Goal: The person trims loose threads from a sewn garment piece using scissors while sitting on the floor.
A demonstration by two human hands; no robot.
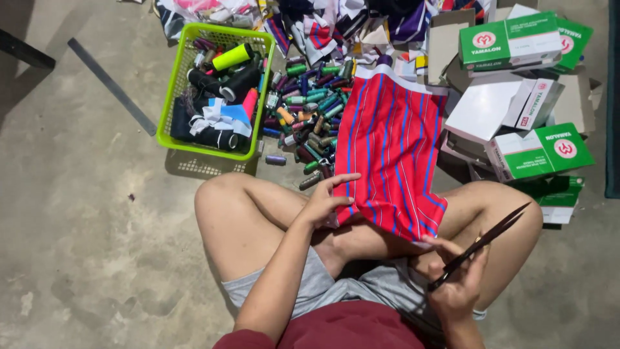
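floor: bare grey concrete, stained | dark furniture leg top left | light: dim, even

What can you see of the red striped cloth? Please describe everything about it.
The cloth is red with thin blue lengthwise stripes and a white band along its far edge. It looks like smooth, slightly shiny sports fabric. It lies spread almost flat, running from the thread spools on the floor down over the person's crossed legs. The left hand rests on its near left edge. The right hand, holding dark scissors, is just beyond its near right corner, not clearly touching it. Boxes lie to its right.
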